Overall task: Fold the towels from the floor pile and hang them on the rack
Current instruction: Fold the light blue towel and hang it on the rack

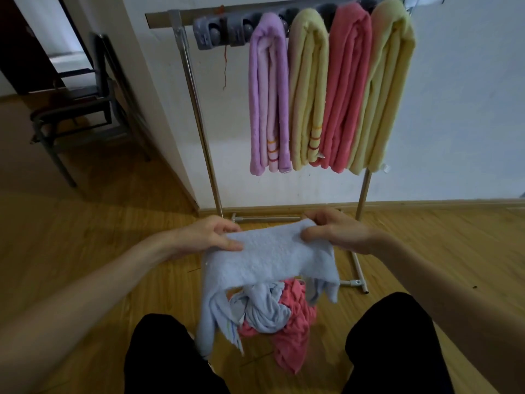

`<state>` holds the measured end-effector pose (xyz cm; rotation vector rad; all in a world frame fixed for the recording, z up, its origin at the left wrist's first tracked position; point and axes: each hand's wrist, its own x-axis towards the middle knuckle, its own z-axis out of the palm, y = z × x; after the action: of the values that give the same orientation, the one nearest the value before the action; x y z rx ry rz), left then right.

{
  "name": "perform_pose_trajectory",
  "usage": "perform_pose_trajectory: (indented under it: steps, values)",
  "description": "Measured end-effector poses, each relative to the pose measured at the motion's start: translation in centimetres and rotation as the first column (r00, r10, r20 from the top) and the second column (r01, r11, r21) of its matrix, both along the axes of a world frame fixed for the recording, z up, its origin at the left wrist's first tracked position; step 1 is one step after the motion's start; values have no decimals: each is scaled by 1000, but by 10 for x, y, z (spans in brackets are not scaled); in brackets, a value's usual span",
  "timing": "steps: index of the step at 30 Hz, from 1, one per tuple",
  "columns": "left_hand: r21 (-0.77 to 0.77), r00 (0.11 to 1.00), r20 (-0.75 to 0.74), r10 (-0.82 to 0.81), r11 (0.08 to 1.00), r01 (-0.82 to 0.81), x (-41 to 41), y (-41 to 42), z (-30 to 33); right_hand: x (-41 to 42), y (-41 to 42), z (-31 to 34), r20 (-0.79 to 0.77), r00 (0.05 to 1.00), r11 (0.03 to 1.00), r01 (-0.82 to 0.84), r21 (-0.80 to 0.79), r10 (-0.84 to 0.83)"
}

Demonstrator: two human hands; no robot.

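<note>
With the left hand [208, 236] and right hand [338, 233] each pinching the blue towel [270, 258] by its top edge, matching the corners squarely before folding should keep it neat for the rack [196, 109].

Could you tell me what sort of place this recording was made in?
Probably a room in a home: wooden floor, a metal rack of folded towels by a white wall, and a dark chair near a doorway.

We've got both arms out front, bare forearms angled inward. Our left hand [206, 234] pinches the light blue towel [270, 257] at its top-left edge, thumb on top. Our right hand [335, 233] grips the top-right edge, fingers curled over. Hands approx. level, well apart.
</note>
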<state>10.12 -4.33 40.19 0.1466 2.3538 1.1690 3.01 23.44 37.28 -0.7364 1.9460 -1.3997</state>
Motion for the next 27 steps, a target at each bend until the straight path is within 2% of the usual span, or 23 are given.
perform_pose_trajectory:
  steps: [3,5,7,9,11,14,16,18,21,23,25,27]
  values:
    - [-69,970,-220,99,991,-117,-12,-3,8,-9,-7,18,-120,990,997,-76,-32,72]
    - [-60,946,-289,148,983,-172,-20,-5,14,-15,-17,33,-266,943,979,-195,51,202]
    - [-82,942,-303,147,980,-179,-26,-6,25,-19,-29,50,-433,832,937,-283,207,347]
    - [-147,958,-273,90,980,-134,-33,-9,38,-25,-41,66,-462,757,875,-304,376,462]
    - [-168,977,-209,37,983,-74,-38,-13,51,-37,-49,78,-458,743,835,-243,494,487]
    - [-156,980,-197,-8,988,-23,-47,-16,68,-53,-58,94,-514,738,839,-129,529,438]
    - [-236,969,-240,-62,972,4,-57,-18,81,-61,-64,106,-571,728,853,-36,520,379]
    - [-283,970,-210,-125,957,62,-67,-22,94,-70,-70,120,-630,712,866,63,497,310]
    - [-400,959,-194,-208,909,116,-86,-34,108,-84,-80,136,-749,635,893,206,400,189]
    - [-476,938,-281,-205,878,50,-99,-40,116,-93,-88,144,-824,557,907,286,310,106]
    - [-476,891,-431,-144,875,-89,-112,-44,126,-99,-96,151,-876,483,917,341,208,19]
    - [-442,782,-618,-80,858,-261,-121,-45,139,-107,-105,157,-917,395,928,360,95,-59]
